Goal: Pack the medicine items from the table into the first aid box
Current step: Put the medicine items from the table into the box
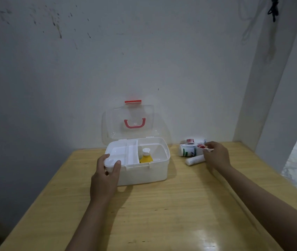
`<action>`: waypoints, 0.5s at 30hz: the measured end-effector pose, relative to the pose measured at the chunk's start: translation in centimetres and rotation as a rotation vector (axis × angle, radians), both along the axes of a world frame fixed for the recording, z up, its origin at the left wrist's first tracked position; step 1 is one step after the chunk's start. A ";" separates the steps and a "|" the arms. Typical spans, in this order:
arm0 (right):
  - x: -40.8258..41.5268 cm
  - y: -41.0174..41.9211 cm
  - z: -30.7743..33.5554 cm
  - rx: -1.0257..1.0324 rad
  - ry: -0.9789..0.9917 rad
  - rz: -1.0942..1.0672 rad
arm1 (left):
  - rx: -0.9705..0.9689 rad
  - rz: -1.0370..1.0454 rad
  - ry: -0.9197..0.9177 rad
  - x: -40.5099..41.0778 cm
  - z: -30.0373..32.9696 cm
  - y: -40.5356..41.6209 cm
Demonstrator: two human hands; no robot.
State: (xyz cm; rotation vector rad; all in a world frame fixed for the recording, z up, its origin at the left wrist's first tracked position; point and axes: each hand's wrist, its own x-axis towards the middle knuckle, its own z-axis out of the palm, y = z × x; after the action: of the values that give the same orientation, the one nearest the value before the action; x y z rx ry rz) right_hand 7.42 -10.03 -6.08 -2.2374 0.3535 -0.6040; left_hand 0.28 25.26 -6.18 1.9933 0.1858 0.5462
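A white first aid box (144, 173) stands open on the wooden table, its clear lid (129, 122) with a red handle tilted back toward the wall. A yellow bottle (146, 156) with a white cap stands in the box's right compartment; a white tray fills the left side. My left hand (106, 176) grips the box's front left corner. To the right of the box lie a white bottle with a green label (189, 151), a white gauze roll (194, 159) and small red-marked items (190, 141). My right hand (216, 154) rests on these items, fingers closing around the white bottle's end.
The wooden table (162, 214) ends at a white wall behind and a white pillar (263, 105) at the back right. A black cord (273, 9) hangs at the top right. The table's right edge drops to a pale floor.
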 end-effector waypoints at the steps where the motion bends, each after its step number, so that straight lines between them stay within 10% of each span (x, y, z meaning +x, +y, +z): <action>1: 0.6 -0.6 -0.4 -0.022 0.053 -0.005 | 0.000 0.004 0.001 0.0 -0.1 0.0; 15: 2.3 -1.9 -0.8 -0.043 0.176 0.088 | 0.009 0.005 0.004 0.1 -0.2 -0.1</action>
State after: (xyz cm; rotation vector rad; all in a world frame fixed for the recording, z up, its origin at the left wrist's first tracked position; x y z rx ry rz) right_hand 9.67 -11.91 -6.88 -2.3409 0.3301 -0.3723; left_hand 0.36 25.16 -6.36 2.0036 0.1910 0.5477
